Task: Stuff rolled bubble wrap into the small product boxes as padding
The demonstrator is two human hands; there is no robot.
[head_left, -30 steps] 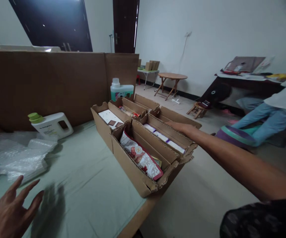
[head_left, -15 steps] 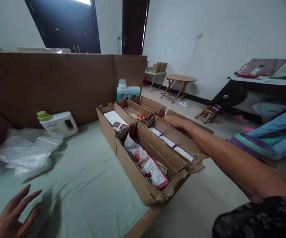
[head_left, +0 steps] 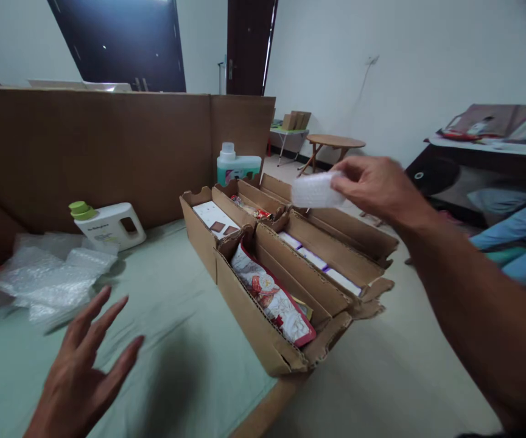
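Note:
My right hand (head_left: 370,182) pinches a small white, bumpy-surfaced block (head_left: 318,190), perhaps bubble-wrapped, above the far-right cardboard compartments. Over the green cloth my left hand (head_left: 84,365) hovers with fingers spread, holding nothing. Between the hands stands a group of open cardboard boxes (head_left: 245,322). In the nearest one lies a red-and-white printed pouch (head_left: 272,298). Behind it, a row of white-and-purple boxes (head_left: 314,260) fills another compartment. A white spotted box (head_left: 212,218) and red-wrapped items (head_left: 260,213) sit in the two compartments toward the back.
Clear bubble wrap bags (head_left: 57,274) lie on the left of the cloth, beside a white bottle with a green cap (head_left: 108,225). A teal liquid bottle (head_left: 238,167) stands behind the boxes. A tall cardboard panel (head_left: 89,146) borders the back. Someone's blue-trousered leg (head_left: 509,243) shows at right.
My right hand has come up out of the far-right box area, now with the white block in its fingers. My left hand has moved up and to the right, still open.

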